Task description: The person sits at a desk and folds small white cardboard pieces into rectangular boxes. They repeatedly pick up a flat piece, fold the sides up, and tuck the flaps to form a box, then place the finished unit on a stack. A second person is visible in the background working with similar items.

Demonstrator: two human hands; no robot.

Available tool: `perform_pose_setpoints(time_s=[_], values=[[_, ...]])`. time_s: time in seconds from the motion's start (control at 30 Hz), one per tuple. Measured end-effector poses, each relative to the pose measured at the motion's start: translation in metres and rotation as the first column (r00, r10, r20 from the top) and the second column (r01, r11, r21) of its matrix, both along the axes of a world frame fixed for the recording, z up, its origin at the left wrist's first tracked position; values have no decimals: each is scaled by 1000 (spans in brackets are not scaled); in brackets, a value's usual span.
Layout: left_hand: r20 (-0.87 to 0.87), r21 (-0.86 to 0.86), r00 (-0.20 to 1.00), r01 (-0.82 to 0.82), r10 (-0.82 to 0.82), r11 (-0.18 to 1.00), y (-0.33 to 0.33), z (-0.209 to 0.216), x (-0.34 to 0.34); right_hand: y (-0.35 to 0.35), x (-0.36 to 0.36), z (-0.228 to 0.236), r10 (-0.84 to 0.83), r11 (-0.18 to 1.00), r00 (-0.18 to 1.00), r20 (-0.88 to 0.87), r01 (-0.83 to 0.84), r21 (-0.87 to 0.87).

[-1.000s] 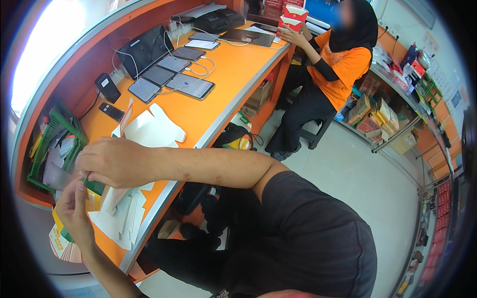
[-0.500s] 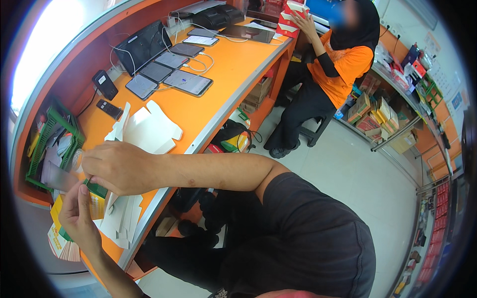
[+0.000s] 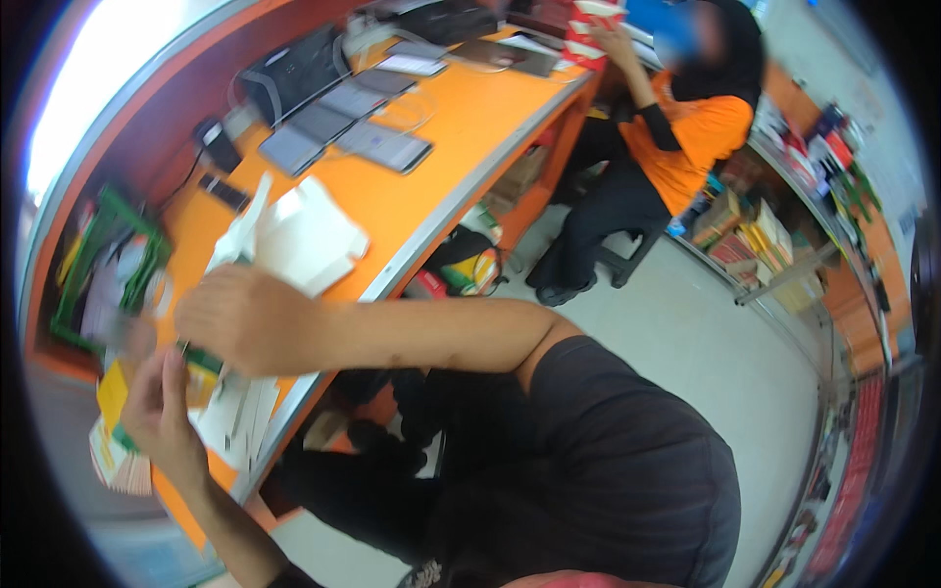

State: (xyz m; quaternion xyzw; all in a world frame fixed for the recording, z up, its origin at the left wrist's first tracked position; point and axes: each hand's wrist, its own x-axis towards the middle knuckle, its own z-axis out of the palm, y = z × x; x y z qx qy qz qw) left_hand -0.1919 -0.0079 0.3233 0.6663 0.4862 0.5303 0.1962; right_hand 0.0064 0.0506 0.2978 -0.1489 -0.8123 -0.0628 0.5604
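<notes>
I judge I'm mid-way through handling a small green-edged packet [image 3: 201, 361] above the desk's [image 3: 431, 211] near edge, right hand [image 3: 240, 318] closed over it, left hand [image 3: 157, 407] pinching below, so next needs a steady two-handed pull.

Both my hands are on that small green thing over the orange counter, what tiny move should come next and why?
Probably steady it first: the left hand and right hand meet on the small green item, which is blurred and mostly covered. White papers lie right beside it on the orange counter, so keep the item low and close before shifting your hold.
</notes>
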Motion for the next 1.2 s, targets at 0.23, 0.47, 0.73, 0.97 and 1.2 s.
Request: perform_pose_setpoints(time_s=[0.23, 0.47, 0.73, 0.97, 1.2], values=[[43, -2, 998, 36, -36, 999, -6, 11, 39, -8, 29, 4, 61, 990, 995, -85, -71, -118], [83, -38, 996, 24, -21, 999, -11, 9, 39, -11, 20, 2, 95, 985, 991, -94, -108, -135], [-196, 71, 978, -54, 67, 996, -21, 14, 37, -16, 25, 2, 119, 975, 991, -56, -128, -184], [-130, 20, 979, 163, -159, 986, -27, 21, 29, -17, 50, 43, 522, 638, 850, -75, -447, -627], [-352, 0, 924, 158, -148, 987, -28, 41, 23, 5, 53, 63, 610, 542, 793, 3, -414, -731]])
